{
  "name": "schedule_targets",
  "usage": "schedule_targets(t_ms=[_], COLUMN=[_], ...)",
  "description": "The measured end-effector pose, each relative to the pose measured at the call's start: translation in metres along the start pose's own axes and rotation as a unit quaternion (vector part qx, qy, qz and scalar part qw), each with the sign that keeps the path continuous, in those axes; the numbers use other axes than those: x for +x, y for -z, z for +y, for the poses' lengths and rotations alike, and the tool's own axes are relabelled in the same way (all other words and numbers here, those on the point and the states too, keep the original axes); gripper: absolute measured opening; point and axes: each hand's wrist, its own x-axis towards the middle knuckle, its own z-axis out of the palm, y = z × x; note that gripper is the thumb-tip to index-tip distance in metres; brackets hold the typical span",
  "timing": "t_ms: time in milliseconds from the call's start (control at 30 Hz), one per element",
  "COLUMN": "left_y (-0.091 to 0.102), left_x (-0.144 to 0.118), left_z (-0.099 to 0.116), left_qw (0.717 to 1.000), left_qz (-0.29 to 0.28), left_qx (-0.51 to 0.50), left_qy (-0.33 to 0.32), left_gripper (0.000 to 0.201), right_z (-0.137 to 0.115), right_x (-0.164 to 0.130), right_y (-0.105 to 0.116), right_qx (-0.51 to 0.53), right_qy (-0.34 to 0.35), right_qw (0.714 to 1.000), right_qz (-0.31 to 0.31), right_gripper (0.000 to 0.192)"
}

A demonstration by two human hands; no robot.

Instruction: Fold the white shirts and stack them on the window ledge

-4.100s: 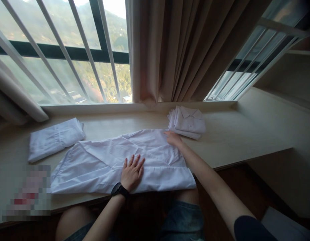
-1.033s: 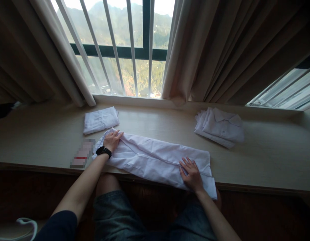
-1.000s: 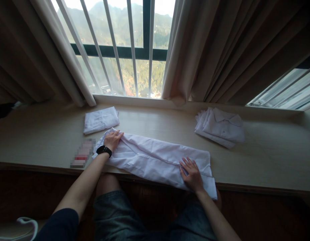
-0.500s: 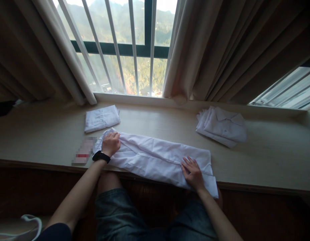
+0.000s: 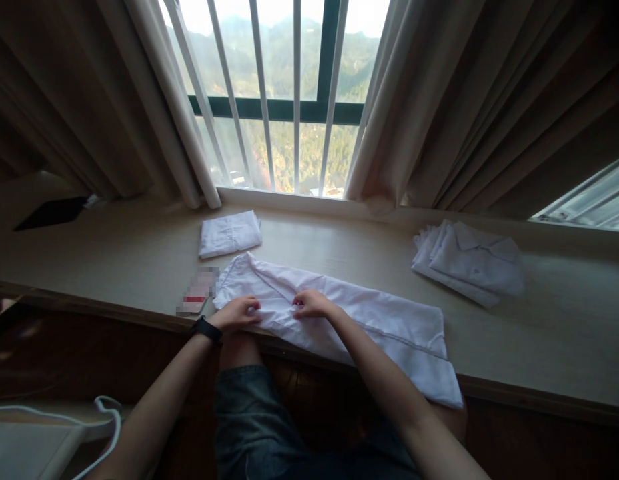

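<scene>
A white shirt (image 5: 359,303) lies folded into a long strip, running at a slant along the front of the wooden ledge, its right end hanging over the edge. My left hand (image 5: 238,313), with a black watch at the wrist, is at the near edge of its left part, fingers bent and closed on the cloth. Further right, my right hand (image 5: 312,305) pinches the cloth with curled fingers near the strip's middle line. A short gap of cloth lies between the hands. The fingertips are partly hidden in the folds.
Behind the strip sits a small folded white garment (image 5: 231,233). A stack of folded white shirts (image 5: 469,260) with a collar on top lies at the right. A blurred phone-like object (image 5: 198,291) rests at the left. Curtains (image 5: 424,100) frame the barred window.
My right hand has left the right end of the shirt and moved left to its middle. My left hand has come down toward the near edge. The view has shifted left.
</scene>
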Motion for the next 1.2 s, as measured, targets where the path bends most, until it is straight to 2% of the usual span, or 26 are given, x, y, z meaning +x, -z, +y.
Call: schedule_targets(t_ms=[67, 133, 233, 333, 433, 500, 567, 633, 700, 800, 867, 933, 1000, 1067, 1133, 1200], left_y=[0.007, 0.011, 0.011, 0.002, -0.011, -0.019, -0.029, -0.043, -0.061, -0.089, -0.104, -0.114, -0.119, -0.122, -0.123, -0.124], left_x=[-0.001, -0.001, 0.004, 0.007, 0.006, 0.004, 0.004, 0.009, 0.018, 0.038, 0.051, 0.062, 0.069, 0.073, 0.076, 0.077], left_z=[-0.004, -0.008, -0.015, -0.023, -0.024, -0.016, 0.000, 0.025, 0.054, 0.088, 0.097, 0.095, 0.088, 0.081, 0.077, 0.077], left_qw=[1.000, 0.999, 0.998, 0.989, 0.975, 0.960, 0.945, 0.943, 0.948, 0.951, 0.956, 0.961, 0.964, 0.964, 0.963, 0.962], left_qz=[-0.025, -0.028, 0.009, 0.039, 0.074, 0.129, 0.191, 0.228, 0.233, 0.225, 0.219, 0.215, 0.218, 0.228, 0.239, 0.245], left_qx=[-0.005, -0.004, 0.034, 0.113, 0.180, 0.220, 0.247, 0.240, 0.211, 0.180, 0.165, 0.150, 0.134, 0.116, 0.102, 0.100], left_qy=[0.017, 0.036, 0.055, 0.088, 0.107, 0.111, 0.097, 0.041, -0.042, -0.112, -0.105, -0.084, -0.074, -0.074, -0.073, -0.069], left_gripper=[0.027, 0.028, 0.029, 0.026, 0.028, 0.026, 0.023, 0.032, 0.040, 0.045, 0.046, 0.045, 0.044, 0.042, 0.041, 0.041], right_z=[0.004, 0.010, 0.017, 0.022, 0.025, 0.024, 0.020, 0.014, 0.011, 0.026, 0.053, 0.088, 0.123, 0.151, 0.168, 0.178], right_x=[0.006, 0.007, 0.008, 0.008, 0.004, 0.001, -0.001, -0.006, -0.019, -0.068, -0.122, -0.186, -0.247, -0.292, -0.316, -0.322], right_y=[0.003, 0.004, -0.003, -0.022, -0.044, -0.055, -0.061, -0.062, -0.058, -0.048, -0.045, -0.046, -0.052, -0.058, -0.059, -0.052], right_qx=[0.013, 0.071, 0.105, 0.059, 0.027, 0.000, -0.035, -0.059, -0.064, -0.068, -0.087, -0.119, -0.139, -0.100, -0.018, 0.055], right_qy=[-0.005, 0.010, -0.018, -0.067, -0.063, -0.051, -0.028, 0.002, 0.026, 0.003, -0.063, -0.166, -0.280, -0.361, -0.407, -0.428], right_qw=[0.999, 0.997, 0.993, 0.986, 0.977, 0.968, 0.960, 0.949, 0.934, 0.898, 0.861, 0.815, 0.772, 0.758, 0.761, 0.764], right_qz=[-0.048, -0.040, 0.059, 0.141, 0.202, 0.246, 0.278, 0.309, 0.350, 0.435, 0.497, 0.542, 0.553, 0.535, 0.506, 0.479], right_gripper=[0.022, 0.023, 0.023, 0.021, 0.023, 0.026, 0.028, 0.029, 0.028, 0.025, 0.025, 0.027, 0.034, 0.042, 0.046, 0.045])
